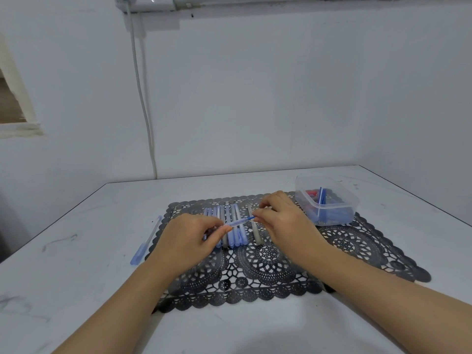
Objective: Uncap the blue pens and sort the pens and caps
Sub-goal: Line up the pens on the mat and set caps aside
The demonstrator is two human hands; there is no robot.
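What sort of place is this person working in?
Probably a plain indoor workroom: a bare white wall with a hanging cable, a scuffed white table, and pens lined up on a black mat near a plastic tub.

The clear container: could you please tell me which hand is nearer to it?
Right. The right hand, pinching a blue pen, sits just left of the container; the left hand, holding the pen's other end, is farther left.
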